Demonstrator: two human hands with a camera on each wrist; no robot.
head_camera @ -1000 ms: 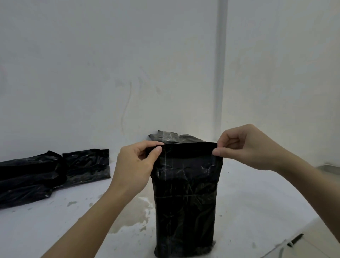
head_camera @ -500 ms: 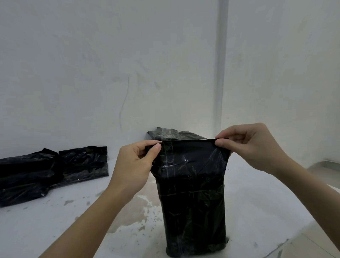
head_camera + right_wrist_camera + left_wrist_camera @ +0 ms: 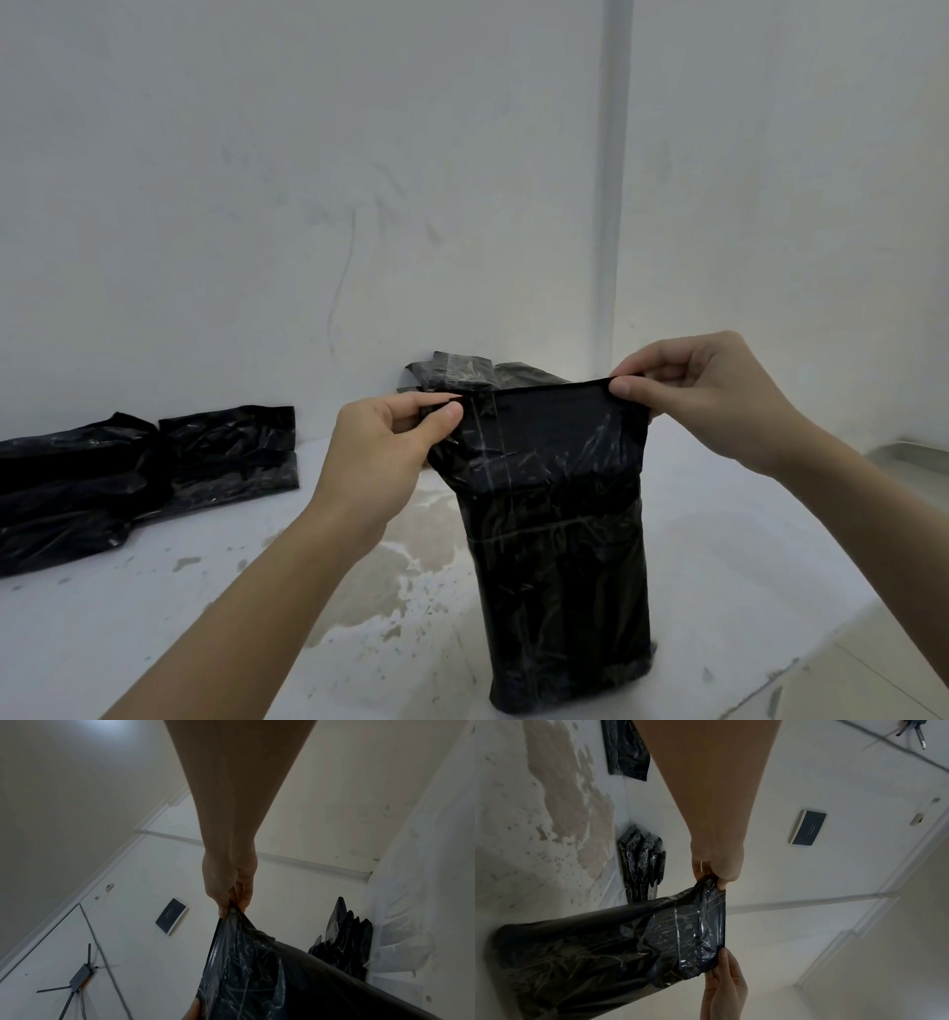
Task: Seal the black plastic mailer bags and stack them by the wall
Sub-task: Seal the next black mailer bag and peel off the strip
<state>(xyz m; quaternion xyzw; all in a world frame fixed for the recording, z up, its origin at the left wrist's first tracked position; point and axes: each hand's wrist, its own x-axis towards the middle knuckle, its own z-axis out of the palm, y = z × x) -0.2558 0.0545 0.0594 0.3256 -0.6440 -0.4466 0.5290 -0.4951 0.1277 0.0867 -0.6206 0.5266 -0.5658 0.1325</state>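
On the white, paint-flecked floor near the room corner stands a filled black mailer bag, upright, its base on the floor, its body a bulging rectangular block of glossy, creased plastic film with pale crease lines.

Left hand: thumb and forefinger pinch the top left corner of the bag's flap; remaining fingers curled behind it.

Right hand: thumb and fingertips clamped on the top right corner. Between the two hands the flap edge runs taut and straight. In the right wrist view the film fans out from the pinch in sharp folds.

Behind the held bag, a stack of black bags sits against the wall, seen edge-on in the left wrist view as several thin crinkled packets side by side. Whether they are sealed cannot be told from here.

Well to the left, more flat black bags lie on the floor along the wall, wrinkled and shiny.

Floor surface: a tan irregular patch with scattered specks where the white coating is missing, just left of the held bag.

Wall: matte white, faint scuffs; a vertical white pipe runs down at the corner.
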